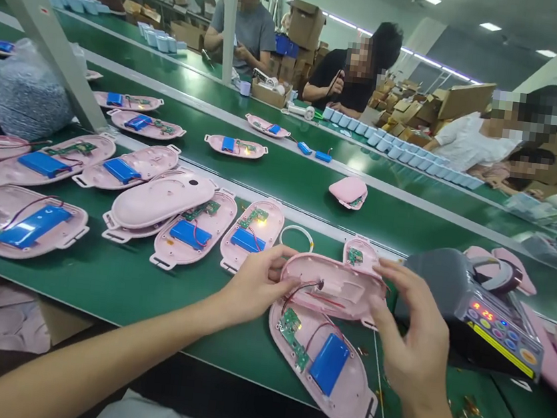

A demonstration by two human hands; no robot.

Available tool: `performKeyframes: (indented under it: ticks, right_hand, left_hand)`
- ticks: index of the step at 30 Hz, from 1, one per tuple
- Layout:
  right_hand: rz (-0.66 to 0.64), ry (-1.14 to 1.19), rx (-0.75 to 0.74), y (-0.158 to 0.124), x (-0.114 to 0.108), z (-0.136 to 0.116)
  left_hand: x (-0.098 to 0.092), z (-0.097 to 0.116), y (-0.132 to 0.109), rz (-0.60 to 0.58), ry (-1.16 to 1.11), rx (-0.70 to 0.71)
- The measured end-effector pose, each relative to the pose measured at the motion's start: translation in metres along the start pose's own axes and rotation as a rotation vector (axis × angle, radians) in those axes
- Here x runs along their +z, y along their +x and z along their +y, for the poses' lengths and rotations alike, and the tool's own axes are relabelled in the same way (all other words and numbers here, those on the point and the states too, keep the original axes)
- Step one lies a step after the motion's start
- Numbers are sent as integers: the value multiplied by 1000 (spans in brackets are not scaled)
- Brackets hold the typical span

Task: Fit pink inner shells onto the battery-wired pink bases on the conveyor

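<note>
A pink plastic shell half point(321, 277) is tilted up with its inside facing me, wires fixed to it. My left hand point(254, 283) is closed on its left end, thumb inside the rim. My right hand point(415, 332) grips its right end between thumb and fingers. Just below lies a second pink shell half point(350, 398), open side up, carrying a green circuit board point(294, 338) and a blue battery pack point(330, 364). Red and black wires point(293, 294) run from the raised half down toward the board. A small pink piece with a circuit board point(355, 255) sits behind the raised half.
Several pink shells with batteries point(190, 232) lie to the left. A dark tape dispenser point(468, 311) with a lit display stands at the right. A white ring point(297, 236) rests behind my left hand. Across the green conveyor point(281, 186), people work beside light-blue cups point(391, 145).
</note>
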State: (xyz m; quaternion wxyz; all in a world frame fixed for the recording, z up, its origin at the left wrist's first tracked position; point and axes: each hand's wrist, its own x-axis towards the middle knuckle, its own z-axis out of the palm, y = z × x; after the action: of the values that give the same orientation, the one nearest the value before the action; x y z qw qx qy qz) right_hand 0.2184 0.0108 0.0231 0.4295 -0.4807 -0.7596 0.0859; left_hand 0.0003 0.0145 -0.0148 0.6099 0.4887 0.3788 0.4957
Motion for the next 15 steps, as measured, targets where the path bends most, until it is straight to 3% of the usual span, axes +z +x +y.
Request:
performKeyframes:
  ticks: [3, 5, 7, 15]
  right_hand:
    - [-223, -256, -165, 26, 11, -20]
    - [-411, -288, -122, 39, 22, -26]
    - [-501, -260, -45, 45, 30, -25]
    - [-464, -199, -43, 41, 35, -16]
  left_hand:
    - [2, 1, -4, -4, 36, 22]
    - [4, 1, -5, 1, 57, 42]
    - [4, 1, -5, 4, 95, 57]
    - [1, -3, -2, -43, 255, 61]
